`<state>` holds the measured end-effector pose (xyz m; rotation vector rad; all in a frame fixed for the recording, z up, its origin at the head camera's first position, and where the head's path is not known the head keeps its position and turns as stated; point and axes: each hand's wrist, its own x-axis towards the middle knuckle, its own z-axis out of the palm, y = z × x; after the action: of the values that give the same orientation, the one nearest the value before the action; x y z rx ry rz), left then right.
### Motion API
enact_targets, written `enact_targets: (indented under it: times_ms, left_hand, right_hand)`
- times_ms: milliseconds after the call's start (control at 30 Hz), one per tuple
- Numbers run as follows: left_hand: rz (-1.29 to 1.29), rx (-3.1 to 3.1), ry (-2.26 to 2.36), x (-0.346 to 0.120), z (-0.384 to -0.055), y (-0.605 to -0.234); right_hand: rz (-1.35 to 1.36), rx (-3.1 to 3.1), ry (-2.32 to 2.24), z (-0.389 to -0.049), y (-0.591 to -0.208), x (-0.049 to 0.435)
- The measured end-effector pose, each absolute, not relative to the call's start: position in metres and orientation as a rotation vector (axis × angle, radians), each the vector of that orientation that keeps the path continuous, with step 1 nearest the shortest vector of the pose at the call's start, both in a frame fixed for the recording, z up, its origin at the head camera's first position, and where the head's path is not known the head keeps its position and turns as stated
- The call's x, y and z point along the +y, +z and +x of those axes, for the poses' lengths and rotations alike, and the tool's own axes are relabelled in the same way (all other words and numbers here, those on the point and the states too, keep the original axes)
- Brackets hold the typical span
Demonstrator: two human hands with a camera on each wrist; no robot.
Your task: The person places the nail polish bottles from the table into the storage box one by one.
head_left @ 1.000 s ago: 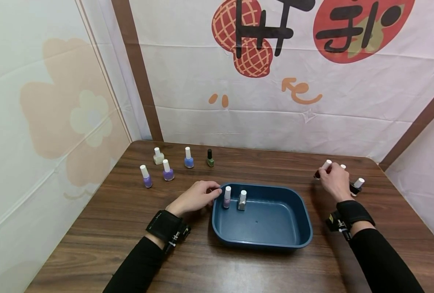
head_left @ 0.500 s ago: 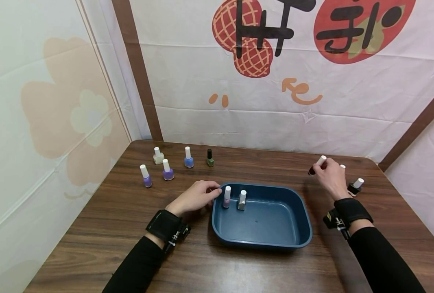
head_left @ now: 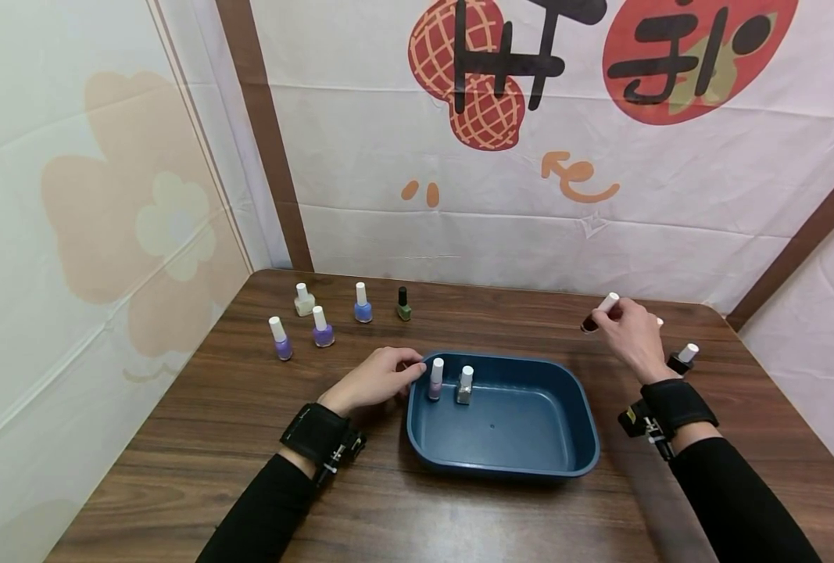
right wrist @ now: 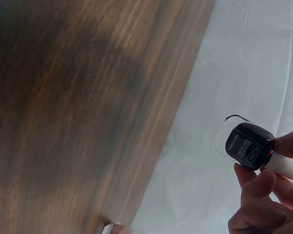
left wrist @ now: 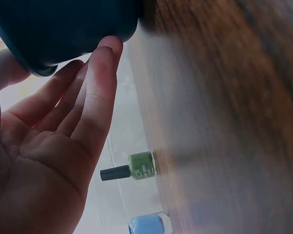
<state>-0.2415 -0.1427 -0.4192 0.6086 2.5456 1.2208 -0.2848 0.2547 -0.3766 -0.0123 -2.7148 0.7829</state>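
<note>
black glass is hanging tilted in the right grip [head_left: 629, 335]: finger and thumb are pinching the polish bottle [right wrist: 246, 147] around where its white cap [right wrist: 284, 166] is meeting the shoulder. that hold is sitting high, so a slackening pinch or a sudden turn could be letting the smooth body swing or slip. the bottle is lying at the hand's ten o'clock, cap pointing toward one, base toward eight, seemingly clear of the desk [head_left: 177, 461]. at the grip's four o'clock, another black bottle [head_left: 678, 364] is standing near the wrist, where a backward sweep might be tipping it. toward eight o'clock, the left grip [head_left: 380, 379] is resting loosely extended fingers on the blue tray [head_left: 515, 446]; a shove there could be toppling the pink bottle [head_left: 435, 386] and glittery bottle [head_left: 464, 393] standing inside.
</note>
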Motion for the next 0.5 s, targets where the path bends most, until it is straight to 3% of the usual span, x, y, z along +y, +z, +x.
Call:
enact_targets:
  times_ms: [500]
  left_hand:
    - [0.600, 2.548, 1.214, -0.142, -0.241, -0.419]
  right_hand:
    - [0.050, -2.684, 0.835, -0.279, -0.365, 0.235]
